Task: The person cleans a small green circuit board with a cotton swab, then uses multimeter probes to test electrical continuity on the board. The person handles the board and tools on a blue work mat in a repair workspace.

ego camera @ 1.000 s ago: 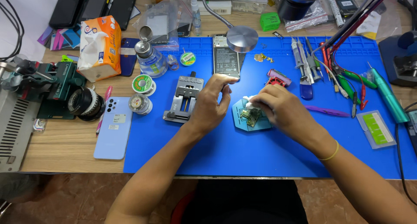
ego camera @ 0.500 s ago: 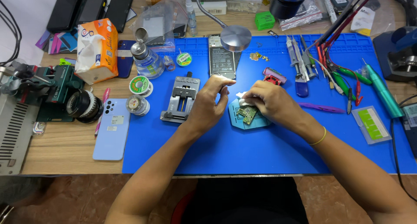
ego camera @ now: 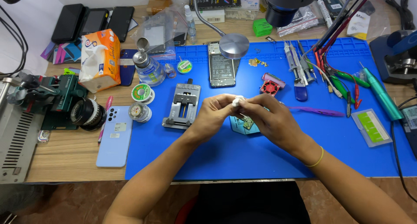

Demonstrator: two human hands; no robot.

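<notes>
Head view: my left hand [ego camera: 213, 115] and right hand [ego camera: 267, 117] meet above the blue mat [ego camera: 243, 159], fingertips of both pinched together on a small white wad [ego camera: 237, 101]. Just beneath my right hand, a circuit board [ego camera: 248, 122] lies on a teal pad [ego camera: 236, 125], partly hidden. To the left of my hands sits a metal holder [ego camera: 182, 106]; behind them, an opened phone [ego camera: 221, 70] and a red fan [ego camera: 271, 87]. A purple tool [ego camera: 315, 110] lies right of my knuckles.
</notes>
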